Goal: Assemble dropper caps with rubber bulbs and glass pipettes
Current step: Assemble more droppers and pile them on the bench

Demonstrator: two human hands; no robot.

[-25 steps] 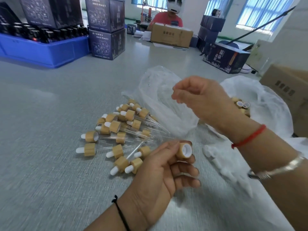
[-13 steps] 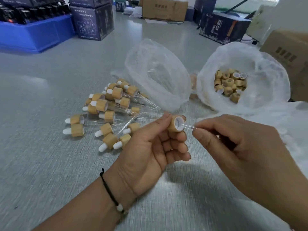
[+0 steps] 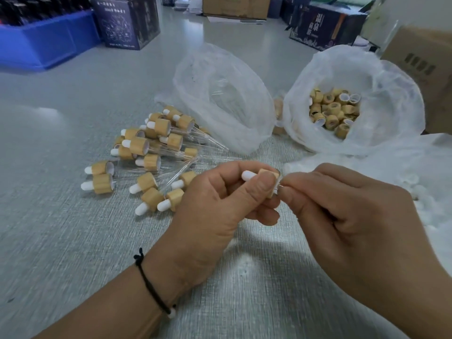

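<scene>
Our left hand (image 3: 220,206) has its fingers curled tight around a wooden cap (image 3: 267,178), its white bulb (image 3: 248,176) poking out leftward. Our right hand (image 3: 354,211) pinches a thin glass tube (image 3: 278,186) at the cap's open end. We see finished droppers (image 3: 146,157) piled on the grey table (image 3: 73,241), 2 plastic bags (image 3: 220,94) behind, and dark boxes (image 3: 127,23) beyond.

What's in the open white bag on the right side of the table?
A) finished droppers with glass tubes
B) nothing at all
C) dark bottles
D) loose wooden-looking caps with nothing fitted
D: the right-hand bag gapes open on a heap of loose caps, tan rings with hollow middles, none showing a bulb or a glass tube.
</scene>
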